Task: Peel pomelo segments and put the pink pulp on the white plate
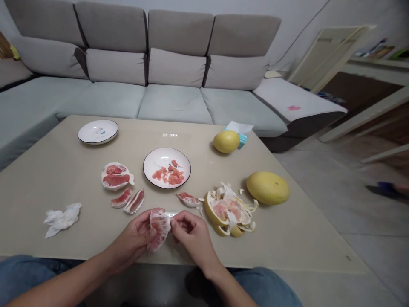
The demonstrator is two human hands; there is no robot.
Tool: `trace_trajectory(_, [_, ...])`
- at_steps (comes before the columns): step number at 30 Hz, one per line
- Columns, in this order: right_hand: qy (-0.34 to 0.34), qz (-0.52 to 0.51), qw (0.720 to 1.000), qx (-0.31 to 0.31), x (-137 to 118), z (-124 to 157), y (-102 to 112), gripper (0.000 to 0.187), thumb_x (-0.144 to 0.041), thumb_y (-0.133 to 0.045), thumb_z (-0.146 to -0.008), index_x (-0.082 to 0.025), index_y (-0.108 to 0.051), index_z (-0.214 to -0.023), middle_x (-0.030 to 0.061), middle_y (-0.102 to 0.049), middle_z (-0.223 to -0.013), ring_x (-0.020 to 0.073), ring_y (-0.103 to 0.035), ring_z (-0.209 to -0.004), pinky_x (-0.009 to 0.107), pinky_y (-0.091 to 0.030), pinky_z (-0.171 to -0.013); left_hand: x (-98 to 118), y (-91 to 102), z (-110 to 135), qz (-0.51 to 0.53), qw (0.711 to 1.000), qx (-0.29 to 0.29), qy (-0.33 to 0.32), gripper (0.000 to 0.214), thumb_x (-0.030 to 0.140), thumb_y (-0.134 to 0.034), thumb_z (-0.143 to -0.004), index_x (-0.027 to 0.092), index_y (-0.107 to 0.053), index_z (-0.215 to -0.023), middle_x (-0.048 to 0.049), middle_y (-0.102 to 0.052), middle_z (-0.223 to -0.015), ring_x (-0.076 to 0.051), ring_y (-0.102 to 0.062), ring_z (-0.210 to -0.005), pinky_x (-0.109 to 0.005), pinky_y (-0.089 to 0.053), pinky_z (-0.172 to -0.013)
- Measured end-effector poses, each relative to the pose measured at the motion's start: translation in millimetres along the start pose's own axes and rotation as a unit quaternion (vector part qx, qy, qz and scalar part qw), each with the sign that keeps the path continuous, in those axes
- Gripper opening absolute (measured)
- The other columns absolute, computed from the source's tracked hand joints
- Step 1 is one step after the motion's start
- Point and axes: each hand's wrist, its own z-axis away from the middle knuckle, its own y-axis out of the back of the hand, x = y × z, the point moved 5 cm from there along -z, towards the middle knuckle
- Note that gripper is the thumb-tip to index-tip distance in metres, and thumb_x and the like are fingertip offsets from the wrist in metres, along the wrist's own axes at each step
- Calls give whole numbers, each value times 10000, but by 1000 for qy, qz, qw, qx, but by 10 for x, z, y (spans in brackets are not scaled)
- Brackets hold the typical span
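My left hand (136, 239) holds a pink pomelo segment (159, 228) wrapped in white membrane, just above the near edge of the beige table (64, 170). My right hand (191, 232) pinches the membrane at the segment's upper right edge. Beyond the hands a white plate (153, 164) carries small pieces of pink flesh (169, 174). To the left of the plate lie a cluster of segments (115, 175) and two loose segments (128, 199). One more segment (188, 198) lies just past my right hand.
A heap of yellow peel and pith (230, 209) sits to the right, with two whole yellow pomelos (267, 187) (226, 141) behind it. An empty plate (97, 131) stands far left, a crumpled tissue (62, 217) near left, a tissue pack (240, 130) at the far edge. A grey sofa (172, 68) lies beyond.
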Motion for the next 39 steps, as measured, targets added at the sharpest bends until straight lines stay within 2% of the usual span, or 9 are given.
trace_trajectory(3, [32, 26, 998, -38, -45, -7, -23, 251, -379, -536, -870, -153, -621, -803, -15, -557, -578, 107, -483, -502, 212, -367, -488, 25, 45, -13, -4, 1000, 20, -11, 514, 284, -828, -684, 211, -650, -1161, -80, -688, -1118, -200, -614, -1034, -255, -456, -858])
trace_trajectory(10, [73, 85, 993, -22, 5, 38, -50, 197, -331, -586, -878, -163, -683, -918, 21, -650, -729, 109, -571, -530, 215, -424, -524, 24, 151, -59, -90, 995, 37, -29, 520, 273, -814, -697, 186, -632, -1176, -110, -690, -1161, -256, -606, -1105, -294, -487, -853])
trace_trajectory(18, [153, 170, 973, 41, -66, 61, 3, 173, -219, -574, -841, -166, -709, -746, 24, -642, -623, 124, -550, -541, 220, -404, -523, 12, 152, -82, -139, 989, 37, -22, 542, 270, -844, -644, 178, -649, -1142, -82, -725, -1036, -218, -643, -964, -264, -497, -771])
trace_trajectory(25, [126, 163, 975, 79, -36, 74, -33, 130, -181, -582, -752, -158, -639, -638, -2, -576, -551, 99, -489, -477, 203, -378, -473, -28, 150, -80, -150, 988, 30, -25, 481, 275, -847, -636, 195, -670, -1076, -44, -716, -949, -183, -640, -863, -245, -494, -727])
trace_trajectory(29, [58, 59, 997, 10, -59, 33, -11, 208, -311, -571, -837, -161, -643, -711, -9, -593, -546, 103, -531, -468, 197, -406, -459, 13, 137, -65, -141, 989, 34, -42, 397, 280, -824, -674, 194, -674, -1031, -39, -708, -927, -170, -623, -840, -243, -484, -735])
trace_trajectory(31, [45, 32, 998, -11, -96, 1, 91, 237, -351, -539, -877, -163, -656, -792, 12, -647, -627, 114, -578, -486, 210, -439, -475, 21, 135, -59, -125, 991, 31, -40, 390, 285, -798, -711, 193, -658, -1063, -54, -708, -950, -175, -624, -840, -259, -481, -746])
trace_trajectory(34, [100, 108, 988, 47, -188, -56, 453, 240, -305, -483, -906, -174, -678, -954, 59, -706, -838, 125, -603, -514, 261, -484, -545, 12, 149, -50, -87, 996, 30, -23, 409, 291, -776, -740, 184, -631, -1107, -90, -707, -983, -184, -631, -817, -286, -478, -734])
trace_trajectory(36, [150, 226, 953, 136, -248, -76, 774, 262, -225, -452, -881, -184, -679, -1006, 65, -707, -837, 161, -616, -605, 303, -496, -638, 4, 164, -43, -60, 998, 33, -12, 426, 276, -783, -735, 184, -622, -1118, -108, -707, -997, -199, -643, -835, -302, -478, -739])
trace_trajectory(39, [172, 375, 870, 270, -280, -71, 1208, 301, -195, -411, -828, -167, -702, -900, 104, -695, -878, 232, -633, -802, 348, -474, -727, 2, 173, -33, -32, 999, 30, 2, 414, 242, -769, -754, 197, -615, -1135, -112, -702, -1019, -228, -662, -905, -341, -485, -800])
